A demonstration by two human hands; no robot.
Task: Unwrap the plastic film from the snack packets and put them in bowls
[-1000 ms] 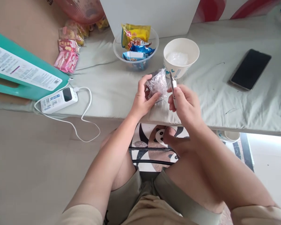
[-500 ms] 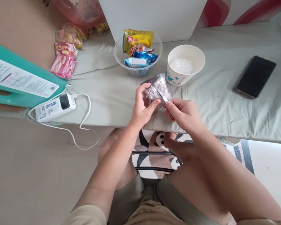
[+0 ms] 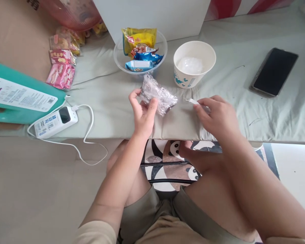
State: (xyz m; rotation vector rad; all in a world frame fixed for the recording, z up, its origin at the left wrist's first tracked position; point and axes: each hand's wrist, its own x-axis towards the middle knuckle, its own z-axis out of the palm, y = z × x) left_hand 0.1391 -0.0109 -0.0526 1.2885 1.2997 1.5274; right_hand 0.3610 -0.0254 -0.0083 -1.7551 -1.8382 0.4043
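A crinkled clear plastic wrapped packet (image 3: 160,94) is gripped between the thumb and fingers of my left hand (image 3: 143,113), held just above the cloth. What lies inside the wrap I cannot make out. My right hand (image 3: 217,115) is closed on a small white-handled utility knife (image 3: 192,101), its short blade pointing left, apart from the packet. Behind the packet is a clear plastic bowl (image 3: 119,62) with several yellow and blue snack packets (image 3: 141,39). A white paper cup (image 3: 184,78) with crumpled clear plastic inside stands to its right.
A black phone (image 3: 276,72) lies at the right on the cloth-covered table (image 3: 234,88). At left are a white power bank (image 3: 56,121) with its cable (image 3: 93,118), a green jug (image 3: 20,83) and pink snack packets (image 3: 61,75). A white box (image 3: 152,17) stands behind the bowl.
The knife has come away from the packet as my right hand moved to the right. My left hand has shifted a little left and turned the packet.
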